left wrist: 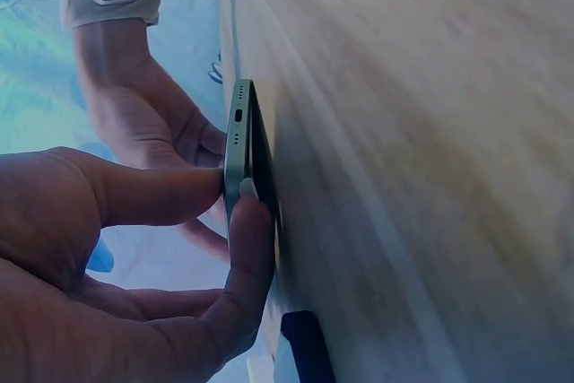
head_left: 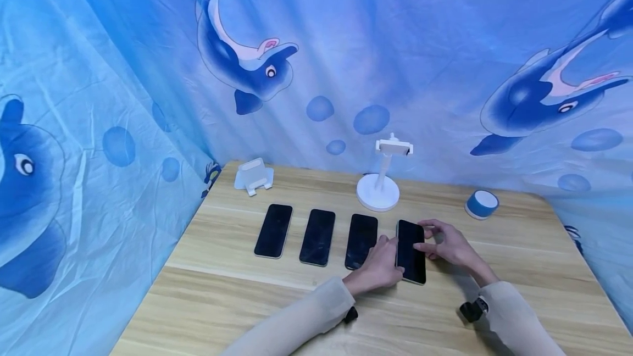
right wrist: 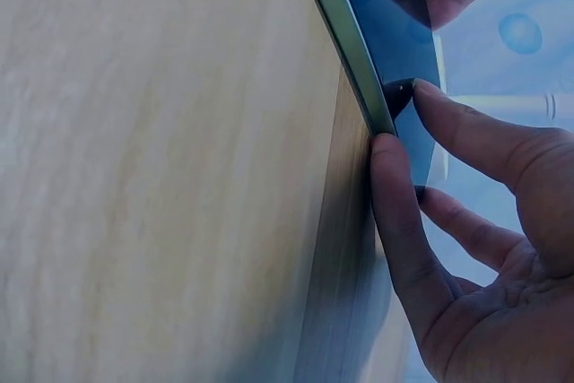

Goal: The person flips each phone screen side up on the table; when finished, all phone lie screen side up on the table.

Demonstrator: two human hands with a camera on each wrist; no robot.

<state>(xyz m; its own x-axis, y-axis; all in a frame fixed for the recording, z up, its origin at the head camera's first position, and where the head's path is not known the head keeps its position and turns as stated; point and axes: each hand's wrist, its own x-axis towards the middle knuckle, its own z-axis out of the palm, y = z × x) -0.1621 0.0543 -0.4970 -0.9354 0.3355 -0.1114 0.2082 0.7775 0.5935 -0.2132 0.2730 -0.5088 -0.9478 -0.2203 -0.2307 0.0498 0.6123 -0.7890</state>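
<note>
A smartphone (head_left: 409,260) with a dark screen and a pale green frame lies between the two hands, the rightmost of a row of phones. My left hand (head_left: 379,265) pinches its left edge between thumb and a finger; its bottom edge (left wrist: 238,123) with the port shows in the left wrist view. On the other side, my right hand (head_left: 449,245) holds the right edge, with the thumb over the screen and a finger (right wrist: 395,195) at the green frame. A second phone (head_left: 360,238) lies just left of it, partly covered by my left hand.
Two more dark phones (head_left: 317,238) (head_left: 274,231) lie further left on the wooden table (head_left: 207,295). Toward the back stand a pale folding phone stand (head_left: 254,173), a white round-based phone holder (head_left: 378,194) and a blue-and-white cylinder (head_left: 482,205). A blue dolphin-print curtain (head_left: 420,43) hangs behind.
</note>
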